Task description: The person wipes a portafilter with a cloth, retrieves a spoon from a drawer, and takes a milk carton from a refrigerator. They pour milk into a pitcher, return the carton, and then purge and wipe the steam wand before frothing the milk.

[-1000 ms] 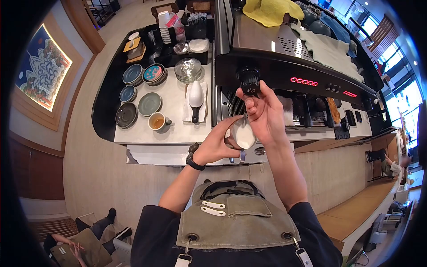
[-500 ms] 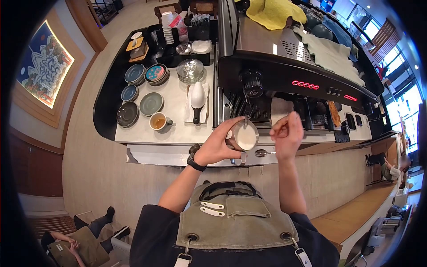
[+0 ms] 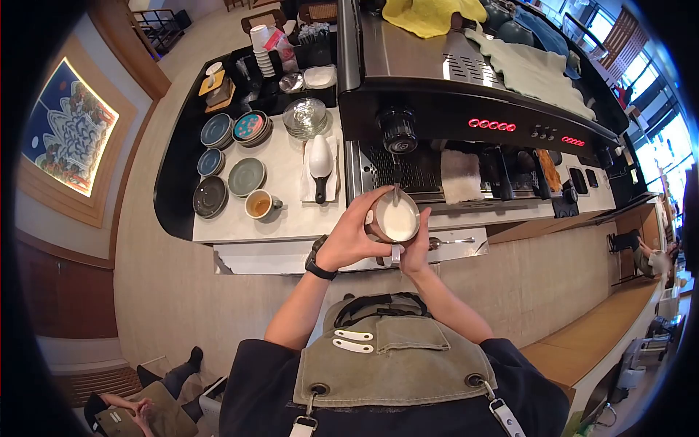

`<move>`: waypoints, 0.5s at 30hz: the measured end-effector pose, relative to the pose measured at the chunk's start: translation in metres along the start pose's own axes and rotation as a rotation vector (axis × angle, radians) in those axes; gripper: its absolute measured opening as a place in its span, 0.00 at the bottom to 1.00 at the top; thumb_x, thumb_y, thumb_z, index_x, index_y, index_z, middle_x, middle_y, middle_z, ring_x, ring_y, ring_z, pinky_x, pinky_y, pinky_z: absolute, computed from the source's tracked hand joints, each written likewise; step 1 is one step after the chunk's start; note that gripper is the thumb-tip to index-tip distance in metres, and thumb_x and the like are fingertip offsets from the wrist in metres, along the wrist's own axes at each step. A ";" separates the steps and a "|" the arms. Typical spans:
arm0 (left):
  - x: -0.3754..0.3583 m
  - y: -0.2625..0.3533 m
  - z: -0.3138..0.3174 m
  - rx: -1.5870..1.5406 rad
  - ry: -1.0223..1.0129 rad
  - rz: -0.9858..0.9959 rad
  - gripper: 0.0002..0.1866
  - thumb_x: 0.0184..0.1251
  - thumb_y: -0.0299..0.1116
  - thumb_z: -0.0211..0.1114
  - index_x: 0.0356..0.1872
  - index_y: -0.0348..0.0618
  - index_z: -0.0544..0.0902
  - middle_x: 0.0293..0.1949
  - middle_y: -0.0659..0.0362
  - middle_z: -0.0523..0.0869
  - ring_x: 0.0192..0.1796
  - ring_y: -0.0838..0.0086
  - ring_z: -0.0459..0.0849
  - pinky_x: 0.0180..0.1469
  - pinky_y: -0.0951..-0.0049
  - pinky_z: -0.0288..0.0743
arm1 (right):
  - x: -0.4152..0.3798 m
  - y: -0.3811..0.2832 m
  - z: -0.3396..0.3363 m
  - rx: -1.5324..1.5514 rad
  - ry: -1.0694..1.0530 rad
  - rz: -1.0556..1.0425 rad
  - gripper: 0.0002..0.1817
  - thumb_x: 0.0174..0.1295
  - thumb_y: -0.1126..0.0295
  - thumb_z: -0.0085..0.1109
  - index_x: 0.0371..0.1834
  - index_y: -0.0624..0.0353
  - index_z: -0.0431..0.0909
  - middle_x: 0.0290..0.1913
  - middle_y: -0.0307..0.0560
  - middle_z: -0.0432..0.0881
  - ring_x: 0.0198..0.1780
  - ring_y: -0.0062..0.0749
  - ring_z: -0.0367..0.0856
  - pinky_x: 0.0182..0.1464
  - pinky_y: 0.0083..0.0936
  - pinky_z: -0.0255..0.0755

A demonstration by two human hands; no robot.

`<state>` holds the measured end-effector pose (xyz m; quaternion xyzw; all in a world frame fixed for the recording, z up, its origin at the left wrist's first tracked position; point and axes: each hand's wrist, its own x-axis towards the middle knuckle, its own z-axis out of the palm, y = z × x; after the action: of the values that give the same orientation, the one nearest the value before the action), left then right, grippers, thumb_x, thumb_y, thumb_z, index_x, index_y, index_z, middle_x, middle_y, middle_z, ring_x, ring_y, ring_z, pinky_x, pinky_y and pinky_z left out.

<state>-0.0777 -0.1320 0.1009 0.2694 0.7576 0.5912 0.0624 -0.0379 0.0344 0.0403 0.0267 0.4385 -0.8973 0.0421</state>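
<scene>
My left hand (image 3: 352, 237) grips the side of a steel milk pitcher (image 3: 394, 221) filled with white milk. The thin steam wand (image 3: 396, 182) of the black espresso machine (image 3: 466, 109) dips into the milk from above. My right hand (image 3: 416, 246) rests against the pitcher's right and lower side, fingers cupped on the wall. The pitcher hangs over the machine's drip tray (image 3: 422, 191). A black watch sits on my left wrist.
A cup of coffee (image 3: 258, 205) stands on the white counter (image 3: 284, 226) beside several saucers and stacked plates. A white scoop (image 3: 320, 164) lies on a cloth. A spoon (image 3: 448, 241) lies right of the pitcher. A folded cloth (image 3: 460, 175) sits on the tray. People sit at lower left and far right.
My right hand left the steam knob, swung out to the right, then came back down onto the pitcher's side. The left hand kept holding the pitcher under the wand.
</scene>
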 end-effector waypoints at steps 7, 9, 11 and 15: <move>-0.001 -0.004 0.007 -0.099 0.029 -0.053 0.57 0.38 0.40 0.86 0.77 0.44 0.70 0.66 0.48 0.78 0.70 0.57 0.76 0.75 0.59 0.68 | 0.005 0.006 -0.009 0.039 -0.018 0.013 0.45 0.79 0.29 0.26 0.79 0.57 0.63 0.73 0.45 0.73 0.73 0.34 0.72 0.72 0.35 0.69; 0.000 -0.005 0.008 -0.117 0.028 -0.056 0.56 0.38 0.39 0.85 0.77 0.44 0.70 0.66 0.48 0.78 0.70 0.57 0.76 0.75 0.59 0.68 | 0.005 0.004 -0.007 0.044 -0.032 0.013 0.45 0.79 0.29 0.26 0.80 0.57 0.62 0.74 0.45 0.72 0.74 0.34 0.71 0.73 0.35 0.67; 0.000 -0.005 0.008 -0.125 0.025 -0.057 0.56 0.38 0.39 0.85 0.77 0.43 0.70 0.66 0.48 0.78 0.70 0.57 0.76 0.75 0.59 0.68 | 0.003 0.001 -0.003 0.036 -0.005 0.023 0.46 0.79 0.29 0.26 0.80 0.57 0.62 0.75 0.45 0.72 0.74 0.35 0.70 0.74 0.36 0.66; 0.001 -0.007 0.004 -0.095 -0.014 -0.052 0.58 0.39 0.33 0.86 0.78 0.38 0.66 0.68 0.50 0.77 0.71 0.63 0.77 0.74 0.62 0.71 | 0.002 0.000 -0.003 0.003 0.001 0.032 0.46 0.78 0.28 0.26 0.81 0.57 0.61 0.75 0.46 0.71 0.75 0.36 0.69 0.76 0.37 0.63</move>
<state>-0.0794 -0.1291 0.0930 0.2505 0.7349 0.6229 0.0958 -0.0400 0.0365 0.0389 0.0344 0.4370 -0.8971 0.0560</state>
